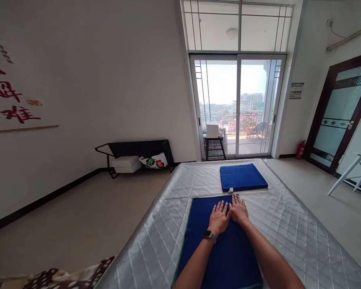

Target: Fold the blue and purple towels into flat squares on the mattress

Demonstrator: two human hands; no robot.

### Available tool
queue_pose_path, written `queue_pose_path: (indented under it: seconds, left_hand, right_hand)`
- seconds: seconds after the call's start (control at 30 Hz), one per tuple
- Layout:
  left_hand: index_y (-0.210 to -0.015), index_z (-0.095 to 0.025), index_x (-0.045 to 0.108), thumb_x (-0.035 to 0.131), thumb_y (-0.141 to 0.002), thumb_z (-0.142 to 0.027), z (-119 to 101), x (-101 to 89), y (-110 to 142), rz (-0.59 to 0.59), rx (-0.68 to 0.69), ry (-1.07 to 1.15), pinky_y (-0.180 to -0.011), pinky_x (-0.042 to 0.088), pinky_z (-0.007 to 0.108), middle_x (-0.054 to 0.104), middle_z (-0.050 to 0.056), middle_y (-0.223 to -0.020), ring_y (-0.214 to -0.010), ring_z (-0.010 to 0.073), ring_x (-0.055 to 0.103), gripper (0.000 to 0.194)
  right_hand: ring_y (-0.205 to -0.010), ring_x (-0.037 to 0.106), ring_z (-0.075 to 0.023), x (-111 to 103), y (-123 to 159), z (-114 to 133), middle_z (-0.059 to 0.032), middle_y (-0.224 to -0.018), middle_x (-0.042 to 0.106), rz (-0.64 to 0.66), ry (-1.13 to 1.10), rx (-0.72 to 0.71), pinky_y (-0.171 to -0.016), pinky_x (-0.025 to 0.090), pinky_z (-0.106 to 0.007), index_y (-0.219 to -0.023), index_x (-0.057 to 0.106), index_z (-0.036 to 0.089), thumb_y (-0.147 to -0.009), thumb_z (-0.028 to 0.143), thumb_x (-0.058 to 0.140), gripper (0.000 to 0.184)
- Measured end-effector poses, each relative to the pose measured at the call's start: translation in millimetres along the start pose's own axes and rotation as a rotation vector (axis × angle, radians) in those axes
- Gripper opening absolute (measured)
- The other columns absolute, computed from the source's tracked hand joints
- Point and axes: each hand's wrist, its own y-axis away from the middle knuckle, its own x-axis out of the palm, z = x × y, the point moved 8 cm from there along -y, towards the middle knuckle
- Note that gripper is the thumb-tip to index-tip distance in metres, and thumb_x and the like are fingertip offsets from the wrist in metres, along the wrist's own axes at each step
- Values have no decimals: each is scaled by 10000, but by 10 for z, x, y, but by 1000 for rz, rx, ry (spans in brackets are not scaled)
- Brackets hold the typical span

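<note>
A dark blue cloth (228, 257) lies spread out on the silver quilted cover (150, 228) in front of me. My left hand (219, 218) rests flat on the cloth near its far edge, fingers stretched forward, a watch on the wrist. Beside it, my right hand (239, 209) lies flat at the cloth's far right corner, with the two thumbs close together. Neither hand grips anything. Just beyond the fingertips sits a folded blue cloth (243, 176) with a small white tag on its near edge.
Left of the bed-like surface, a black rack (138, 149) by the wall holds white boxes (125, 163) and a printed bag (154, 160). A patterned blanket (63, 279) shows at bottom left. Sliding glass doors (238, 108) stand ahead; a white stool (349, 172) is at right.
</note>
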Motion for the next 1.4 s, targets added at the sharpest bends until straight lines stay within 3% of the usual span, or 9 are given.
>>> queue_pose_path:
  seconds: [0.07, 0.37, 0.6, 0.77, 0.93, 1.07, 1.17, 1.27, 1.4]
  left_hand:
    - [-1516, -264, 368, 182, -995, -538, 132, -39, 82, 15, -32, -4, -1200, 231, 504, 407, 67, -1564, -1483, 267, 266, 618]
    - [-1525, -134, 330, 155, -970, -623, 1374, -304, 851, -5, -370, -59, -1205, 211, 451, 308, 137, -1600, -1492, 276, 235, 760]
    - [-1521, -130, 330, 197, -978, -581, 1338, -355, 863, 1, -377, -61, -1204, 200, 454, 335, 140, -1586, -1495, 272, 225, 718]
    - [-1517, -119, 332, 205, -981, -570, 1326, -351, 852, 3, -364, -75, -1205, 196, 449, 336, 148, -1583, -1495, 267, 225, 712]
    - [-1526, -81, 300, 222, -984, -552, 1342, -437, 860, 42, -380, -97, -1206, 198, 450, 295, 165, -1596, -1494, 278, 223, 723]
    - [-1494, -43, 364, 243, -997, -482, 985, -611, 801, -9, -308, -154, -1212, 191, 467, 303, 189, -1586, -1485, 299, 249, 675]
    - [-1484, -100, 411, 207, -1007, -462, 261, -612, 714, -90, -79, -109, -1217, 201, 462, 343, 147, -1581, -1485, 271, 259, 633]
    - [-1485, -148, 419, 154, -1009, -490, -456, -406, 681, -40, 117, -14, -1210, 240, 448, 383, 100, -1571, -1476, 243, 286, 643]
    - [-1508, -106, 364, 65, -1001, -525, -669, -210, 742, 54, 81, 21, -1203, 260, 431, 367, 116, -1575, -1473, 235, 292, 721]
  right_hand:
    - [-1516, 102, -183, -10, 2, 1, -112, -1619, 228, 1, 1, 10, -1207, 72, -403, -1558, 214, 89, -986, 369, 228, 636]
    - [-1508, 155, -185, -102, 15, 29, -117, -1602, 273, -22, 4, 30, -1205, 82, -400, -1543, 269, 88, -978, 344, 245, 620]
    - [-1498, 204, -214, -157, 291, 67, -134, -1579, 322, -111, 37, -27, -1210, 74, -417, -1511, 358, 82, -968, 276, 268, 584]
    - [-1503, 181, -233, 93, 697, -90, -149, -1597, 281, -27, 34, -30, -1201, 129, -418, -1537, 289, 79, -987, 374, 271, 624]
    - [-1509, 149, -211, 29, 856, -99, -139, -1609, 250, -27, 32, -43, -1205, 118, -404, -1551, 239, 86, -999, 380, 239, 625]
    - [-1513, 125, -207, 1, 835, -65, -135, -1615, 229, -11, 17, -32, -1209, 107, -405, -1553, 223, 79, -999, 392, 236, 636]
    - [-1514, 118, -208, 32, 812, -86, -121, -1619, 224, -2, 16, -22, -1209, 106, -422, -1558, 220, 109, -999, 401, 235, 631]
    - [-1516, 106, -216, 74, 800, -93, -125, -1622, 215, 16, 53, -67, -1204, 121, -444, -1562, 206, 124, -985, 340, 272, 620]
    - [-1518, 94, -218, 69, 795, -90, -136, -1629, 172, 23, 83, -89, -1200, 148, -436, -1562, 198, 110, -980, 304, 288, 620]
